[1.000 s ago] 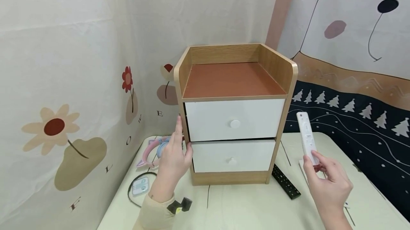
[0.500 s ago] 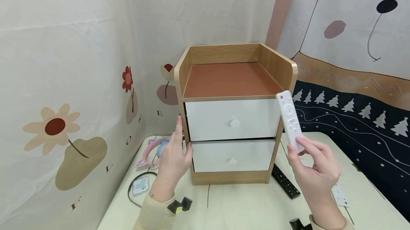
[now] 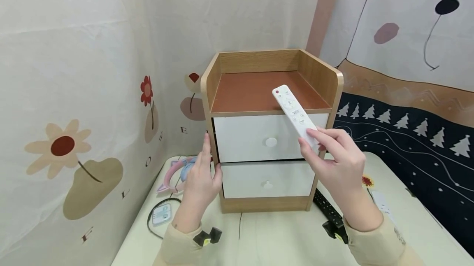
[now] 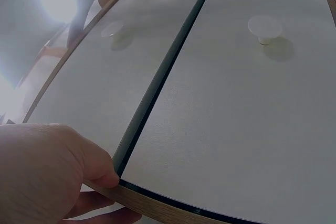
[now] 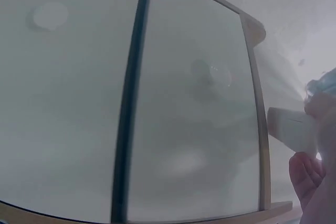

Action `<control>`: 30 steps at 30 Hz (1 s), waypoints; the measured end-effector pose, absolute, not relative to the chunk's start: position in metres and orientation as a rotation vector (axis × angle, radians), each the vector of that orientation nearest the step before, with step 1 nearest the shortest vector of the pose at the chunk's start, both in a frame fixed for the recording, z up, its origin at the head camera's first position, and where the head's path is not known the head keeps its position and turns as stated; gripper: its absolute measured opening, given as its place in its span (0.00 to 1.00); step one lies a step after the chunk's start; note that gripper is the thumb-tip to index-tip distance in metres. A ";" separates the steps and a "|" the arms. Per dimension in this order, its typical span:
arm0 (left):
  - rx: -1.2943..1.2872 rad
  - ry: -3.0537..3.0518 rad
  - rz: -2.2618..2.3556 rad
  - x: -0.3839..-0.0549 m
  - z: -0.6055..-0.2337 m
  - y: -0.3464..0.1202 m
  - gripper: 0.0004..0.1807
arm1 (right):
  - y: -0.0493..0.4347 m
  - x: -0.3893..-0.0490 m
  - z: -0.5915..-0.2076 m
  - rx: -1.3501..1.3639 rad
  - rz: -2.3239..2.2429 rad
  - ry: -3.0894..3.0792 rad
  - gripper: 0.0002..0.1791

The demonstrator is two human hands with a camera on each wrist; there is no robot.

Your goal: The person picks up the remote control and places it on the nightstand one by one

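Note:
A wooden cabinet (image 3: 266, 205) with two white drawers and a brown open top shelf stands upright on the table. My left hand (image 3: 201, 183) lies along its left side, fingers straight; in the left wrist view the thumb of that hand (image 4: 52, 169) is at the front edge, by the gap between the drawers. My right hand (image 3: 338, 161) pinches the lower end of a white Wii-style remote (image 3: 292, 105) between thumb and fingers. Tilted up to the left, the remote overlaps the upper drawer and shelf in the head view. The right wrist view shows its pale end (image 5: 291, 127) above the cabinet.
Pink and blue headphones (image 3: 171, 177) lie left of the cabinet, with a small light-blue device (image 3: 161, 214) and black cable in front. A black remote control (image 3: 327, 207) lies right of the cabinet, partly behind my right wrist. Printed curtains (image 3: 389, 105) hang behind.
My right hand has carried the white remote left and up, from beside the cabinet to in front of its upper drawer and shelf. My left hand has stayed in place.

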State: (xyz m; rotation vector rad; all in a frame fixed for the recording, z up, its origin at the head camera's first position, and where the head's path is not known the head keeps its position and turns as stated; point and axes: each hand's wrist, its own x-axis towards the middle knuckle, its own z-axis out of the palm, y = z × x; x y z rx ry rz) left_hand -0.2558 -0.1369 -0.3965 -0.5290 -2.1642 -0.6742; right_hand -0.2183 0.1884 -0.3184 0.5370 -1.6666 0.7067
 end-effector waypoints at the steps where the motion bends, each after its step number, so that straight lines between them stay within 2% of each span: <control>1: -0.531 -2.163 -0.675 -0.256 -0.397 -0.137 0.57 | 0.188 -0.219 -0.315 0.538 0.694 -1.675 0.25; 12: -0.563 -2.123 -0.666 -0.258 -0.397 -0.134 0.56 | 0.188 -0.233 -0.286 0.542 0.609 -1.660 0.15; 23: -0.546 -2.130 -0.675 -0.258 -0.398 -0.137 0.56 | 0.175 -0.251 -0.269 0.516 0.528 -1.687 0.12; 30: -0.541 -2.141 -0.679 -0.256 -0.398 -0.137 0.56 | 0.168 -0.256 -0.256 0.446 0.500 -1.916 0.15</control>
